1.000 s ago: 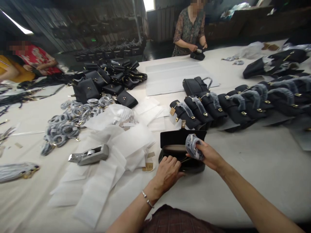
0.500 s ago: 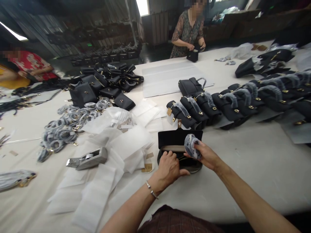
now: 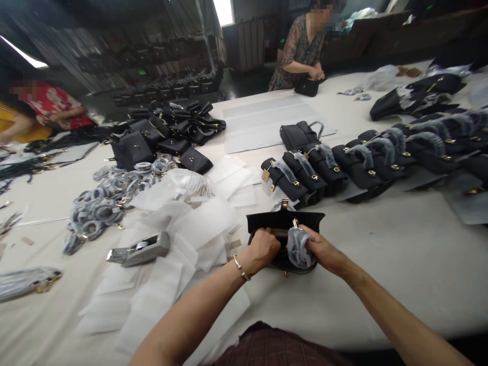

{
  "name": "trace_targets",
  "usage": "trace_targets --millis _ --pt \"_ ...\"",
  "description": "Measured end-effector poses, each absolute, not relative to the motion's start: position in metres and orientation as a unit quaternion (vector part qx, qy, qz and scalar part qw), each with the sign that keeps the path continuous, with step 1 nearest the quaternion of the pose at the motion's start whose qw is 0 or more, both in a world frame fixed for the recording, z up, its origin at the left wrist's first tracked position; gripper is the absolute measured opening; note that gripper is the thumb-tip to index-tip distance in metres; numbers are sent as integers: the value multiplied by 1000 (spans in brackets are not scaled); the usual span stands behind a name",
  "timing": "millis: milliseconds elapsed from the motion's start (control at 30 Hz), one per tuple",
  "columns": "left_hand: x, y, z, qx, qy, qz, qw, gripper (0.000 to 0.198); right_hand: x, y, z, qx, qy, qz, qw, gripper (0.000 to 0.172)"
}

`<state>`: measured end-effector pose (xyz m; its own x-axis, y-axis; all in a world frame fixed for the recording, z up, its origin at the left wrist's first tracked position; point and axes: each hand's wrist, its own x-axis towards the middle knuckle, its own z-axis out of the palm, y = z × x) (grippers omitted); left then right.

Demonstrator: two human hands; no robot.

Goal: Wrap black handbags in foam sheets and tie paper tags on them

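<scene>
A black handbag [image 3: 263, 221] stands in front of me, its flap raised away from me and its mouth open. My left hand [image 3: 264, 248] is closed at the left side of the mouth, fingers curled into the bag; the fingertips are hidden. Between the thumb and fingers of my right hand [image 3: 328, 253] is a coiled strap [image 3: 298, 250] wrapped in clear plastic. This coil sits at the right part of the mouth, partly inside, with a gold clasp showing on top.
Finished black handbags [image 3: 360, 170] stand in a row at the right. Left lie white foam sheets [image 3: 152, 300], a grey tape dispenser [image 3: 147, 249], wrapped strap coils [image 3: 101, 208] and a pile of black bags [image 3: 133, 147]. Across the table a co-worker [image 3: 297, 51] handles a bag; others are at far left.
The coiled strap has moved down into the bag's mouth with my right hand. My left hand has curled from spread fingers into a closed grip at the bag, whose mouth now gapes wider.
</scene>
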<state>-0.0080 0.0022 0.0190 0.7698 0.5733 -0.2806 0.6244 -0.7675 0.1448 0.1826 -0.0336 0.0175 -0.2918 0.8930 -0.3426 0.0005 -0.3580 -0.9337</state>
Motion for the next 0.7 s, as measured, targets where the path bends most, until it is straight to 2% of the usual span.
trace_targets --millis 200,400,533,700 --pt "-25 11 8 930 343 -75 108 26 177 -39 23 -494 -651 539 204 13" --pt "-32 11 -4 918 386 1 94 32 150 -51 31 -461 -782 420 14 25" --pt "-21 7 -14 916 384 10 117 26 135 -43 26 -432 -773 461 -57 17" --pt "-26 7 -11 918 370 26 142 21 145 -33 20 -452 -678 579 -32 15"
